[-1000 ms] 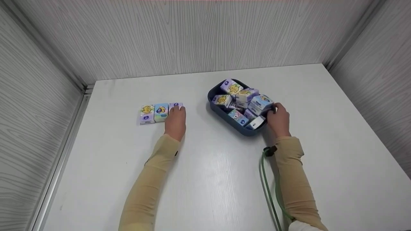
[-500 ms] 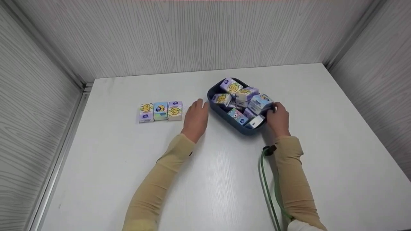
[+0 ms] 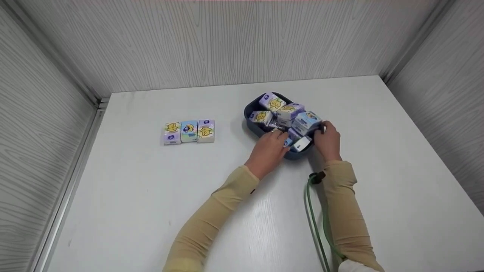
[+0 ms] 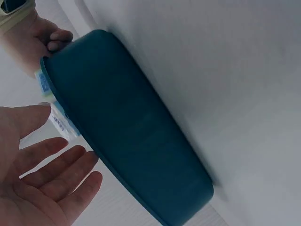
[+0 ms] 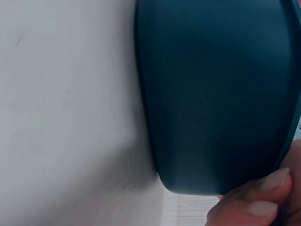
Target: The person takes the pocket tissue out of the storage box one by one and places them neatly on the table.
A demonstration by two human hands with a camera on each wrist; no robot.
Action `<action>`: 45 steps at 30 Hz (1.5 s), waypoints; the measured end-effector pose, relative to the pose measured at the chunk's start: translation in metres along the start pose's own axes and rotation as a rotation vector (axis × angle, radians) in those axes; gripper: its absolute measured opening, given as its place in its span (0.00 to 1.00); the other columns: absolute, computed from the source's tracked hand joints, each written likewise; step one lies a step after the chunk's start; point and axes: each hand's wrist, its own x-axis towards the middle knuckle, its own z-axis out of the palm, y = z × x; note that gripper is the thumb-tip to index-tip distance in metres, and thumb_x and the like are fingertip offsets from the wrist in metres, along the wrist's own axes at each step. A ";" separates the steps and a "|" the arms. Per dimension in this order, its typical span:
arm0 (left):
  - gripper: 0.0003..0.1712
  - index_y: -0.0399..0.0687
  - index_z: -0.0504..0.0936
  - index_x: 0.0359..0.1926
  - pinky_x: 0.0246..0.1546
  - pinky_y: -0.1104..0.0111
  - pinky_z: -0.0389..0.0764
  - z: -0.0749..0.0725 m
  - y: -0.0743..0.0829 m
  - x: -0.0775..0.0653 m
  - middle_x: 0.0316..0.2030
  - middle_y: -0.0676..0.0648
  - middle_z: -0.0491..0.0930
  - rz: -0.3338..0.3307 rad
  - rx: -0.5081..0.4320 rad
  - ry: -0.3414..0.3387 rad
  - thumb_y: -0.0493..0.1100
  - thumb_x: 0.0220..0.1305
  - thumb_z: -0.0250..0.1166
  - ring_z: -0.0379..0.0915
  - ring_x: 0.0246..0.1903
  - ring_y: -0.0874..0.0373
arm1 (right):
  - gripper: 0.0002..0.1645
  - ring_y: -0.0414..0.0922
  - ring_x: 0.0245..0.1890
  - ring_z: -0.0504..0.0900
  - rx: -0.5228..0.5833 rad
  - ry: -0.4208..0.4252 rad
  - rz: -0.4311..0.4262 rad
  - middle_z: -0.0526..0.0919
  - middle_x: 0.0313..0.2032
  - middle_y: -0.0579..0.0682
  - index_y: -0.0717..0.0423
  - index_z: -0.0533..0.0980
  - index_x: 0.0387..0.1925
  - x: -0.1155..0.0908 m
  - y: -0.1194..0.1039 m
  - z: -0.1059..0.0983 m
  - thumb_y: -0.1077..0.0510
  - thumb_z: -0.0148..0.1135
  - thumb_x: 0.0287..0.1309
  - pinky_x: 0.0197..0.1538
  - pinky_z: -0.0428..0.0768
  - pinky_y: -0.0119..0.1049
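A dark blue oval-cornered basket [image 3: 254, 128] holds several small cartoon-printed boxes [image 3: 305, 121] in purple, yellow and blue, piled loosely. My right hand [image 3: 328, 140] grips the basket's rim at its right end; in the right wrist view its fingertips [image 5: 275, 179] curl at the rim. My left hand [image 3: 267, 152] reaches over the near side of the basket, above a blue box [image 3: 288, 142] that it partly hides. In the left wrist view the left hand's fingers [image 4: 70, 181] are spread and relaxed, the thumb close to a box [image 4: 63, 121] at the rim.
On the left of the white table [image 3: 124, 181], three similar boxes [image 3: 189, 131] lie flat, side by side in a row. A green cable [image 3: 315, 223] runs from the right wrist toward the near edge. Grey wood-grain walls [image 3: 227, 41] enclose the back and sides.
My left hand has left the rightmost box of the row and moved right, over the basket. That box lies beside the others. The right hand stays on the rim.
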 end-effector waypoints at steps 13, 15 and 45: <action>0.22 0.50 0.76 0.59 0.48 0.65 0.75 0.015 0.022 0.010 0.49 0.48 0.80 0.079 -0.051 -0.022 0.51 0.67 0.60 0.76 0.46 0.56 | 0.25 0.55 0.49 0.74 -0.004 0.008 0.000 0.73 0.58 0.66 0.66 0.67 0.61 0.001 -0.002 -0.001 0.61 0.44 0.65 0.49 0.73 0.47; 0.21 0.50 0.77 0.58 0.46 0.65 0.76 0.015 0.024 0.010 0.48 0.49 0.80 0.079 -0.068 -0.021 0.50 0.68 0.60 0.77 0.44 0.56 | 0.25 0.55 0.50 0.74 -0.007 0.009 0.001 0.72 0.58 0.65 0.66 0.67 0.61 0.001 -0.002 -0.002 0.61 0.44 0.65 0.49 0.74 0.47; 0.20 0.38 0.74 0.57 0.46 0.69 0.76 -0.008 0.010 0.001 0.47 0.42 0.78 -0.075 -0.283 0.283 0.41 0.67 0.60 0.77 0.46 0.54 | 0.25 0.54 0.39 0.75 0.002 -0.026 -0.016 0.74 0.56 0.66 0.67 0.66 0.61 -0.003 0.000 -0.002 0.61 0.43 0.65 0.39 0.72 0.43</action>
